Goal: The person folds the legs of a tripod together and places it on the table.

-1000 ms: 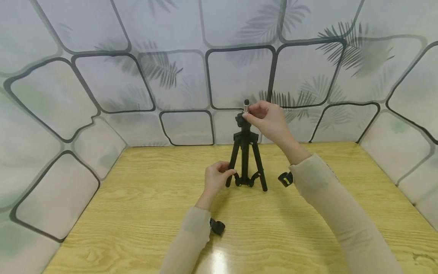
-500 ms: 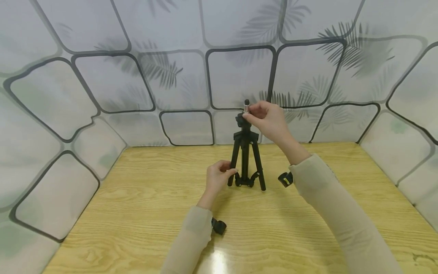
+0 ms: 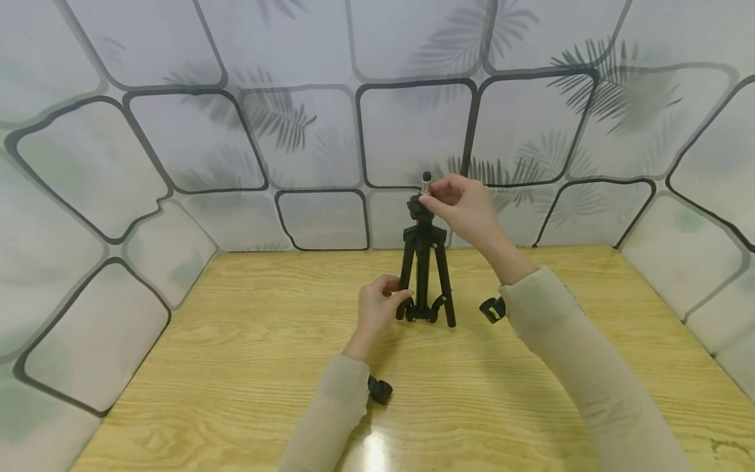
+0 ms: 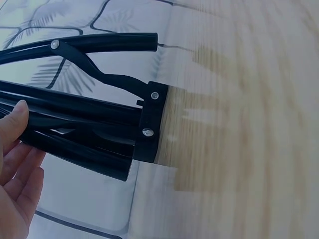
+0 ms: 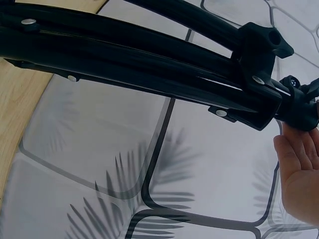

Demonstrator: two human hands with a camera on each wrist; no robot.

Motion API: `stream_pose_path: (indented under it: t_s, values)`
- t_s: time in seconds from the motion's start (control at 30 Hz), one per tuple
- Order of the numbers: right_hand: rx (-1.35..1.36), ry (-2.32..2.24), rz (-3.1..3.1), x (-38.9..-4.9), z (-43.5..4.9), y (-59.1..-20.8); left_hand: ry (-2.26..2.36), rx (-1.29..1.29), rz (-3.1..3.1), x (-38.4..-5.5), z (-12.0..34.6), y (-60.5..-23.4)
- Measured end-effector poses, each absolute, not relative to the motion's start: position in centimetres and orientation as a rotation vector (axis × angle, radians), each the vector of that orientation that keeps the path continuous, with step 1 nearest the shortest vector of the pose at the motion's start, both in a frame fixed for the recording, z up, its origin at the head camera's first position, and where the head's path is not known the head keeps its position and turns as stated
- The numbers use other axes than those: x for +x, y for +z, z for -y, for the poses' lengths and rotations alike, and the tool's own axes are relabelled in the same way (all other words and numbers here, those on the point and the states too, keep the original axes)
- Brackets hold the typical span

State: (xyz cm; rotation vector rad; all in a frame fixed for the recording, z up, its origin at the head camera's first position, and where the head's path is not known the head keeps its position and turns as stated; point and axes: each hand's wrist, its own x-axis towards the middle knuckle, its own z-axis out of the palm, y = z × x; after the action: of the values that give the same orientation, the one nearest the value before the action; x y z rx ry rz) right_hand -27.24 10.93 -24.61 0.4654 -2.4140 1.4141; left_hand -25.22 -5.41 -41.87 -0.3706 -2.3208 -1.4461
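Backdrop [image 3: 307,144] was pale grey-white w/ dark rounded outlines + grey palm-frond prints; it ran across back and both sides of the work area. Tabletop [image 3: 253,341] was lt. yellow wood-grain, w/ a bright glare patch nr. the bottom of head view.

Blk. tripod [image 3: 422,269] stood approx. upright towards the back of the table, a bit R of ctr. in head view, between the two hands. Legs were only partly spread; feet flared outward. Lower bracket [image 4: 152,122] sat at the table surface per L wrist view, w/ round metal rivets and a curved strut [image 4: 99,72] running to one leg.

L hand [image 3: 376,305] gripped the tripod's L leg [image 3: 405,278] low down, thumb on one side, fingers on the other. R hand [image 3: 466,206] was at the top: thumb + fingertips pinched a small silvery post [image 3: 426,187] w/ blk. tip, just above the tripod head [image 3: 417,208]. In R wrist view the R hand was partly cut off at frame edge, fingers behind the head; exact contact there couldn't be made out.

Both arms wore beige sleeves [image 3: 572,354]. Small blk. devices showed at the wrists: one beside L cuff [image 3: 380,391], one beside R cuff [image 3: 492,309].
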Motion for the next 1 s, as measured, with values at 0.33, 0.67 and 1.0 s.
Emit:
stream_pose_path:
  t_s: [0.33, 0.67, 1.0]
  values:
    - [0.459, 1.394, 2.421, -27.2, -10.8, -24.6, -1.429, -0.369, 2.328, -25.4, 5.0, -41.9]
    - [0.44, 1.387, 2.44, -27.0, -10.5, -24.6, -1.384, -0.34, 2.334, -25.4, 4.4, -41.8]
    - [0.471, 1.445, 2.379, -27.6, -11.0, -25.2, -1.407, -0.344, 2.36, -25.7, 4.1, -41.9]
